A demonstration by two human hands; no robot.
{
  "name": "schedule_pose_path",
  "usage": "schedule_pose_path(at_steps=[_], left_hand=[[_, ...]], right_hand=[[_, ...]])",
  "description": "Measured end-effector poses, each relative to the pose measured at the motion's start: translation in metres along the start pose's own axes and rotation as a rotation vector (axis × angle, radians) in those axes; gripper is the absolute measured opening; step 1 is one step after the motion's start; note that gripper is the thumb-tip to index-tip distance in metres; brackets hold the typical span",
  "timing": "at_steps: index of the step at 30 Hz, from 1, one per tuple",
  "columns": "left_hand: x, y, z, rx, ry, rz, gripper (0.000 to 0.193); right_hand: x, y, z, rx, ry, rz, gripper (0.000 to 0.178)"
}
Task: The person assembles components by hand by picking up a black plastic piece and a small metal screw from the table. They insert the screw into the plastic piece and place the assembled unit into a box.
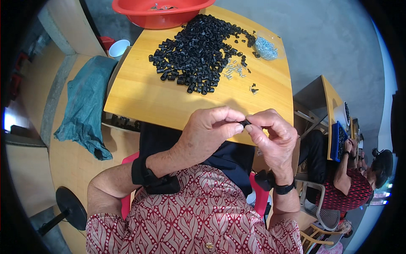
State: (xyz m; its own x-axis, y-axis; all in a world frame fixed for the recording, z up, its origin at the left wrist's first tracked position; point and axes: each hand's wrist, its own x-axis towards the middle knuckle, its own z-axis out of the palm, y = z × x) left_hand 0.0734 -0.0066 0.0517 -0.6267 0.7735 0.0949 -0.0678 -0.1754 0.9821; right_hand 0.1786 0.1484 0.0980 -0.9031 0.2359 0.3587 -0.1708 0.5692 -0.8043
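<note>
The small black piece (pixel 245 122) sits between the fingertips of both hands, just over the near edge of the tabletop (pixel 135 93). Its visible part seems to run roughly crosswise, from one hand toward the other, but the fingers cover so much of it that I cannot tell which end points where.

Beyond the left hand, farther up the tabletop, spreads a large pile of black parts (pixel 194 55), with a red basin (pixel 163 19) past it at the far edge. Straight ahead of the hands lie a few loose dark bits (pixel 253 89), then scattered silver screws (pixel 233 70); farther out is a clear bag of screws (pixel 266 48). Well to the left of the left hand, off the tabletop, a green sack (pixel 86 101) hangs in folds. Away to the right of the right hand, a seated co-worker (pixel 344 186) reaches to a blue tray (pixel 337 144).

The left hand (pixel 209 127) has its thumb and forefinger closed on the piece. The right hand (pixel 275 133) pinches it from the other side — thumb and forefinger nearly together, other fingers curled in.
</note>
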Motion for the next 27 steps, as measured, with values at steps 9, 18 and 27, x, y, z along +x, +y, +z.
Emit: schedule_pose_path(at_steps=[9, 18, 27], left_hand=[[-0.004, -0.003, 0.004, -0.054, 0.016, -0.045, 0.016], [0.000, -0.014, 0.003, -0.260, -0.025, -0.102, 0.019], [0.006, -0.006, -0.007, -0.042, -0.087, -0.115, 0.020]], right_hand=[[-0.023, 0.014, 0.030, 0.100, 0.271, 0.039, 0.019], [-0.024, 0.019, 0.039, -0.364, 0.215, -0.210, 0.044], [-0.020, 0.028, 0.042, -0.530, 0.232, -0.326, 0.042]])
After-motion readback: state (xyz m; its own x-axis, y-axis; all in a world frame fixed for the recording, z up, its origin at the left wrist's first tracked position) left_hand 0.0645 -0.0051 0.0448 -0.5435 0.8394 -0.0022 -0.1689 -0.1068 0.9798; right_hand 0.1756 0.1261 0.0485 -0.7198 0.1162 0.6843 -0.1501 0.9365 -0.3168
